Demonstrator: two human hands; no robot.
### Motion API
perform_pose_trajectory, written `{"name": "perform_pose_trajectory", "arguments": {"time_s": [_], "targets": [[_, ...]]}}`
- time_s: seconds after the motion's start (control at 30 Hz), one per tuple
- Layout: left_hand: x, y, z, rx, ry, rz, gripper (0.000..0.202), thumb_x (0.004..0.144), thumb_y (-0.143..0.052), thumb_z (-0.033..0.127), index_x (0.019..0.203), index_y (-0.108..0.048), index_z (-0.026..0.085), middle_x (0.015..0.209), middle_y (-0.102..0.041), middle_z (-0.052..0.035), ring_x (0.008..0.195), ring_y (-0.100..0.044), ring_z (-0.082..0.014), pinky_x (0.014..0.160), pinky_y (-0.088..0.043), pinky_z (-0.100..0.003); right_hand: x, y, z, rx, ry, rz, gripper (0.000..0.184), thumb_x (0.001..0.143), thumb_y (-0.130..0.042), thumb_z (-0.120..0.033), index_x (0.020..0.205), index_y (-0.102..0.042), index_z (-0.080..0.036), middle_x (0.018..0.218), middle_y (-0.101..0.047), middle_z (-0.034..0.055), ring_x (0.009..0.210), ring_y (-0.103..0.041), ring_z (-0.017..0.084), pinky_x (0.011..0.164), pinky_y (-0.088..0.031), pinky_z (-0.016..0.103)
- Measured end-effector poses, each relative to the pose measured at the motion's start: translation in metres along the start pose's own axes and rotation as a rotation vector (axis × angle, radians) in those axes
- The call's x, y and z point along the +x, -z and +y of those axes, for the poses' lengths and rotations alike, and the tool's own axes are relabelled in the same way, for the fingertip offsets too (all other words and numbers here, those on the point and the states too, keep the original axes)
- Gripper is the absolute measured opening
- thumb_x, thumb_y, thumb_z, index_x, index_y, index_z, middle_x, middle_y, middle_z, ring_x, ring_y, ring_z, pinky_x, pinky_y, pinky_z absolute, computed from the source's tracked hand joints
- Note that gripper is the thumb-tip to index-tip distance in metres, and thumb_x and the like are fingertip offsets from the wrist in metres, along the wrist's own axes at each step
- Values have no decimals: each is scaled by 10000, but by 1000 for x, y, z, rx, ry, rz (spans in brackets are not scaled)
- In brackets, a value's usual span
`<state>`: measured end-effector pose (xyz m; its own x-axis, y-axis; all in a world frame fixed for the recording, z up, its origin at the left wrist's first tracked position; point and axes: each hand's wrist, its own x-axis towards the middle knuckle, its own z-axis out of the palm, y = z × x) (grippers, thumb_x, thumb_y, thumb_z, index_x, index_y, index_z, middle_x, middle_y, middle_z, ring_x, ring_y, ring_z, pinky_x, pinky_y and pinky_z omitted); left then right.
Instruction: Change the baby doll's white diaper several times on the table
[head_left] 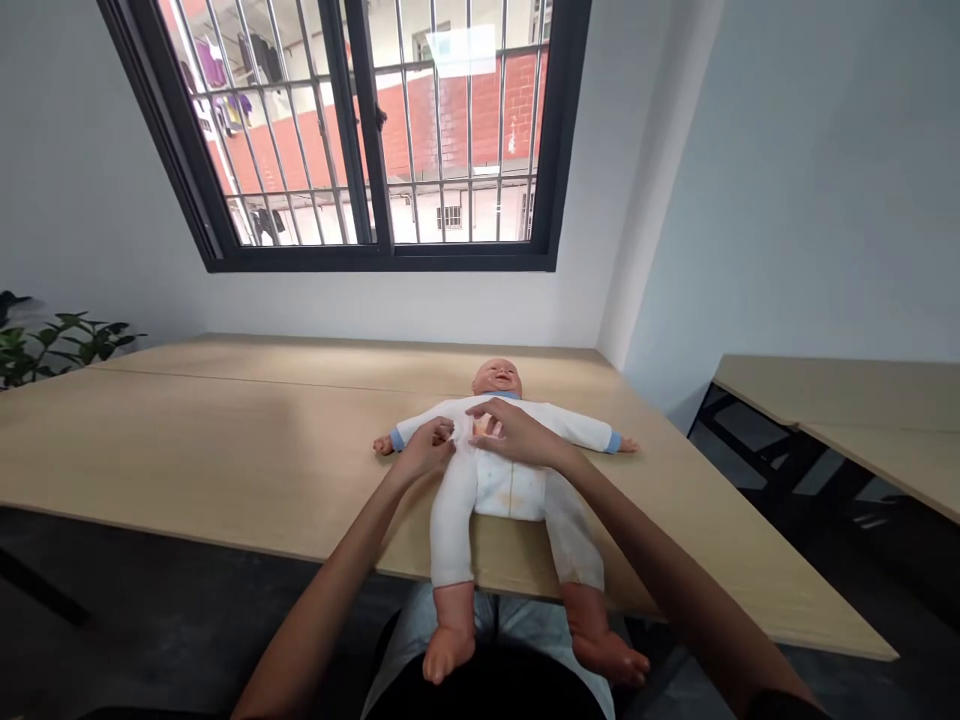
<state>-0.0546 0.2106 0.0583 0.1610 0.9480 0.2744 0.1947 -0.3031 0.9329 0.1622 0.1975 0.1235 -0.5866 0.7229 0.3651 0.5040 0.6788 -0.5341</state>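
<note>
A baby doll in a white one-piece suit with blue cuffs lies on its back on a wooden table, arms spread, legs hanging over the near edge. My left hand pinches the suit's front at the chest. My right hand also grips the fabric at the chest, fingers curled, just beside the left one. The doll's bare feet dangle above my lap.
A barred window fills the wall behind the table. A leafy plant stands at the far left. A second wooden table stands to the right across a dark gap in the floor.
</note>
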Motion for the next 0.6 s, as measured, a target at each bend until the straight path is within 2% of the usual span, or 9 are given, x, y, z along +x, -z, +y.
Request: {"name": "perform_pose_trajectory", "arguments": {"time_s": [0.07,0.13,0.2,0.27,0.4,0.5,0.57,0.6], "targets": [[4,0,0,41,-14,8,152,590,-610,219,715,-538,171,685,-507,30,670,-469,-120,637,-379,-230,8,-12,1,-93,30,-33,411,875,-751,-363,1250,-656,-223,1198,-636,91,1062,-616,238,906,-493,352],[5,1,-1,52,-23,22,135,590,-595,234,676,-511,173,678,-499,28,667,-447,-115,628,-357,-224,12,-19,0,-162,33,-63,296,873,-760,-369,1126,-717,-222,1108,-631,81,1042,-607,241,886,-473,337],[4,2,-2,35,-19,42,171,626,-615,296,708,-531,172,693,-522,21,658,-450,-114,620,-359,-224,15,-21,1,-178,10,-49,128,871,-749,-267,968,-743,-184,1025,-629,73,989,-603,219,855,-456,305],[2,3,-2,-10,38,53,267,661,-645,411,734,-533,179,664,-522,27,603,-451,-112,578,-363,-230,17,-20,3,-158,-38,-7,34,844,-723,-141,874,-736,-150,978,-634,67,930,-598,188,830,-443,275],[1,4,-1,-81,151,95,423,681,-635,593,701,-454,211,557,-467,49,494,-420,-110,500,-343,-240,18,-18,7,-101,-164,49,98,817,-664,-59,784,-725,-129,940,-651,60,792,-572,143,777,-431,255],[1,4,2,-89,132,134,437,677,-648,599,690,-443,214,544,-467,50,492,-422,-109,499,-345,-242,18,-18,10,-97,-193,77,104,830,-650,-74,776,-721,-126,933,-649,66,795,-571,153,793,-435,267],[0,4,5,-97,110,159,433,672,-668,584,693,-454,209,555,-484,47,510,-438,-109,508,-355,-238,18,-19,13,-106,-147,75,86,838,-671,-94,886,-736,-125,964,-635,74,849,-582,174,834,-446,283],[0,4,7,-104,99,172,432,676,-673,582,695,-460,206,562,-495,45,520,-448,-110,513,-360,-236,19,-20,14,-108,-99,64,153,839,-677,-93,974,-737,-133,997,-628,76,882,-586,183,855,-451,291]]}}
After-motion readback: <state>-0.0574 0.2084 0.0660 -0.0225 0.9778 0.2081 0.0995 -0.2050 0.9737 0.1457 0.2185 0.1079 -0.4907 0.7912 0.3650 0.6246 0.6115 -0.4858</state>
